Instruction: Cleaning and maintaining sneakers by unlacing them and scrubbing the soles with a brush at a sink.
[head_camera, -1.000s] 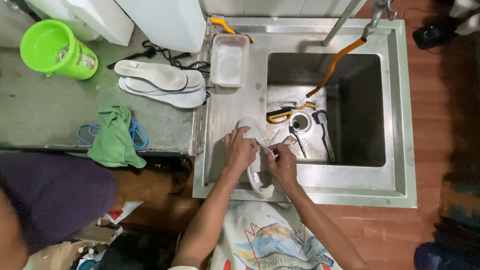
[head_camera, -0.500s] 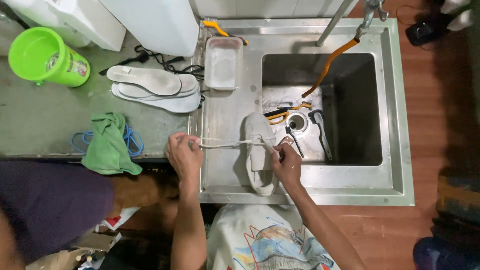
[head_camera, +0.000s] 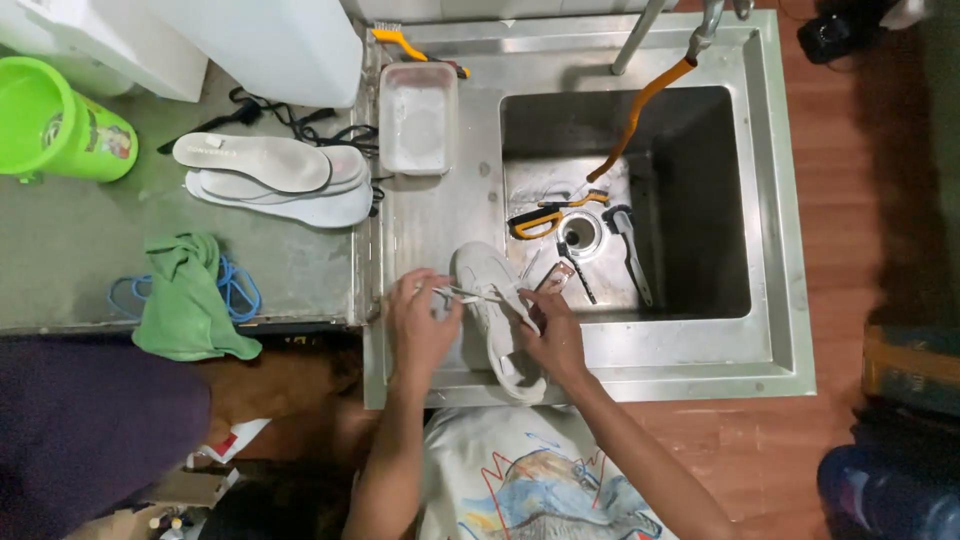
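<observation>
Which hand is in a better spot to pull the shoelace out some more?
Probably the left hand. It pinches the thin white shoelace beside the white canvas shoe, with bare steel drainboard on its side to pull across. The right hand rests on the shoe, steadying it.

Shoe (head_camera: 495, 310) on sink (head_camera: 440, 215) drainboard between both hands, insoles (head_camera: 270, 178) left, brushes (head_camera: 625, 250) in basin.
</observation>
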